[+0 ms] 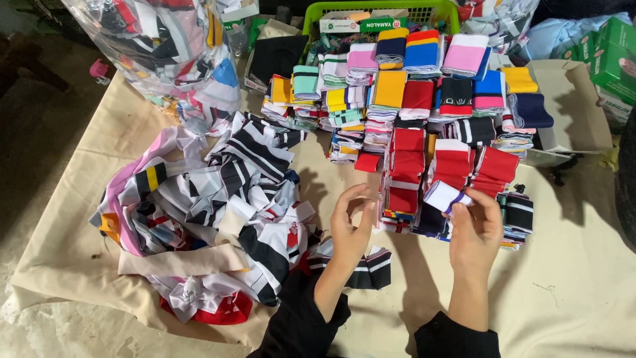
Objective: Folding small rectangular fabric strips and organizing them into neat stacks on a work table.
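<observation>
The right hand (476,229) pinches a folded white-and-purple knit band (442,195) in its fingers, just in front of the stacked red bands (407,169). The left hand (349,225) hovers beside that stack, fingers spread and empty. A careless nudge could likely topple the tall, uneven stack onto the cloth-covered worktop (583,278).

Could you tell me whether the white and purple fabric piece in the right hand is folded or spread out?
Folded. The white and purple fabric piece forms a compact doubled band pinched in the right hand, unlike the loose heap of pieces lying spread.
</observation>
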